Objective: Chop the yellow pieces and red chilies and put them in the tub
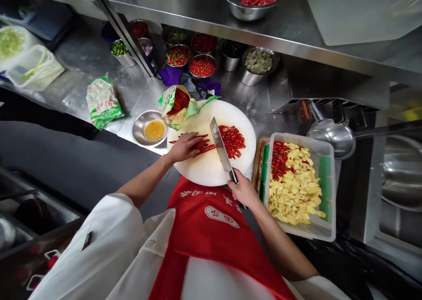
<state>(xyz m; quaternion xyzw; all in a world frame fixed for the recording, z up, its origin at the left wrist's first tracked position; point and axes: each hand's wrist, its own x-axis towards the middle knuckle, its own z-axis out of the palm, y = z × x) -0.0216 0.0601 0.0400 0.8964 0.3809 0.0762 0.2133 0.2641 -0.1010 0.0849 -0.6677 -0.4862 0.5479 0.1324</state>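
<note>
On the round white cutting board [198, 172], my left hand [185, 148] presses several whole red chili peppers [207, 149] down, fingers closed over them. Their undersides are hidden beneath the hand. My right hand [242, 186] is wrapped round the black handle of a kitchen knife [220, 144], whose broad blade slants across the board at the ends of the chilies. Just right of the blade lies a pile of cut red chili pieces [232, 141]. An opened green-and-white bag [170, 115] with more red chilies leans at the board's upper left edge.
Right of the board stands a clear plastic bin [332, 194] of sliced yellow pieces and cut chilies. A steel bowl [138, 130] with yellow liquid sits left. Behind are several steel pots, including one of chopped chilies [202, 67], below a steel shelf [184, 20]. A ladle [332, 137] lies right.
</note>
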